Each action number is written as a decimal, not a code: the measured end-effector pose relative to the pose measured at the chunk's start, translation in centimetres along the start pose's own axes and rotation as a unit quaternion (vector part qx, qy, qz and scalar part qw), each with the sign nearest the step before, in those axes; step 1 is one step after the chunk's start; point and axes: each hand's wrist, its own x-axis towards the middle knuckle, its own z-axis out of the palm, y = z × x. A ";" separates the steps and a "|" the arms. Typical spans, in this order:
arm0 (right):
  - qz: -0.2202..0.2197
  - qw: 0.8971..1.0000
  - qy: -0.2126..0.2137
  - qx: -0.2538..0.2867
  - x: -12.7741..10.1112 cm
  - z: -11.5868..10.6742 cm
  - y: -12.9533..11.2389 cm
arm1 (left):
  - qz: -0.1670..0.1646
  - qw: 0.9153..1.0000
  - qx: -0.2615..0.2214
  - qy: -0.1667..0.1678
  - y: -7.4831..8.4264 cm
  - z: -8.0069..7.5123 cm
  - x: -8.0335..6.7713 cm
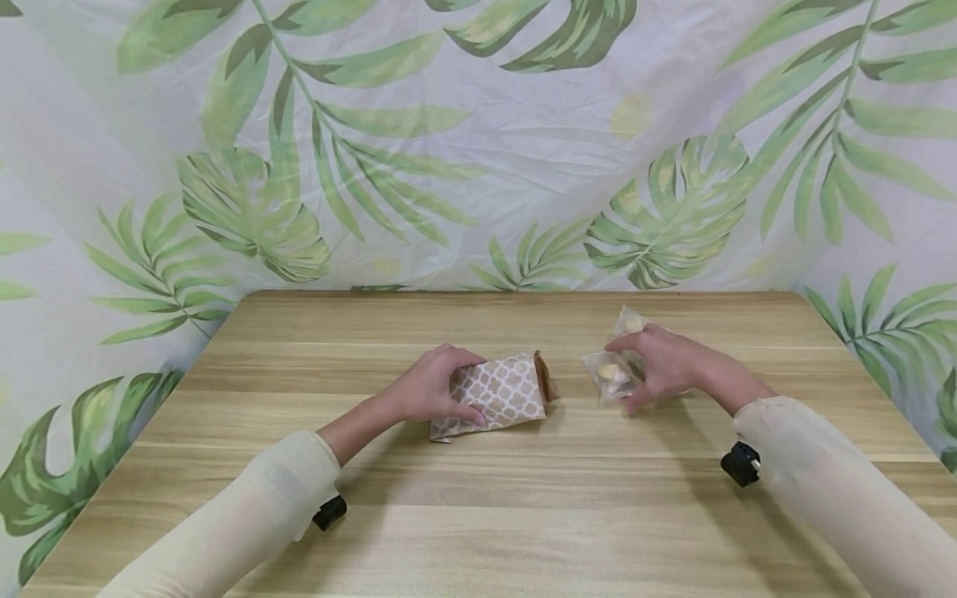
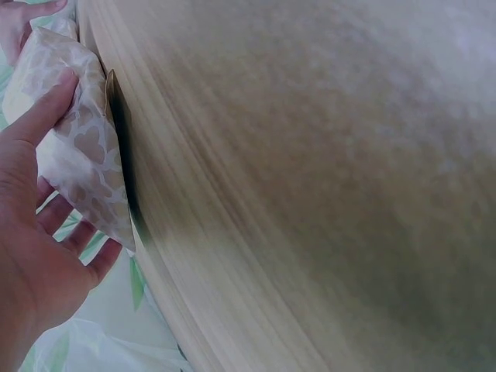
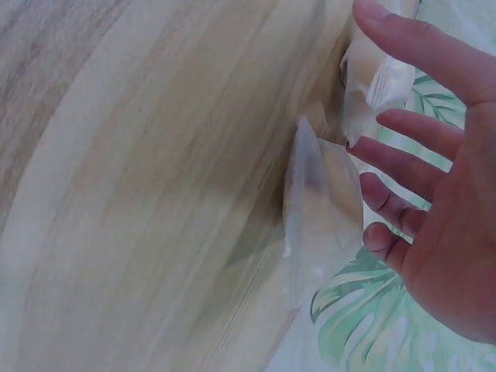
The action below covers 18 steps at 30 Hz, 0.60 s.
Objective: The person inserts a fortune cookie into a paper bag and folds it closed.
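My left hand point(image 1: 429, 389) grips a paper bag point(image 1: 501, 389) with a tan and white lattice pattern, lying on its side. The bag's mouth faces right and shows a brown inside. In the left wrist view, the thumb lies across the patterned paper bag point(image 2: 81, 147) and the fingers curl beneath it. To the right, my right hand point(image 1: 669, 361) is spread over small clear packets with pale pieces inside. One packet point(image 3: 322, 209) lies by the fingertips in the right wrist view; another packet point(image 3: 376, 77) is near the thumb. Whether the fingertips touch them I cannot tell.
Both hands work over a light wood-grain table point(image 1: 478, 515). Behind its far edge hangs a white cloth point(image 1: 523, 183) printed with green leaves. A dark wrist device point(image 1: 740, 463) sits under the right sleeve, another device point(image 1: 330, 512) under the left.
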 end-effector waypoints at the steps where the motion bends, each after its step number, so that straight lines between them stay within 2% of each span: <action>1: 0.003 1.000 -0.002 -0.001 0.0 0.0 0.0 | -0.001 1.000 0.000 0.000 0.0 0.0 0.0; 5: 0.003 1.000 0.000 -0.002 0.1 -0.1 0.0 | 0.002 1.000 0.003 0.000 0.0 0.0 0.1; 18: -0.038 0.998 0.040 -0.001 0.2 0.2 0.1 | 0.004 1.000 0.008 -0.001 0.0 0.0 0.0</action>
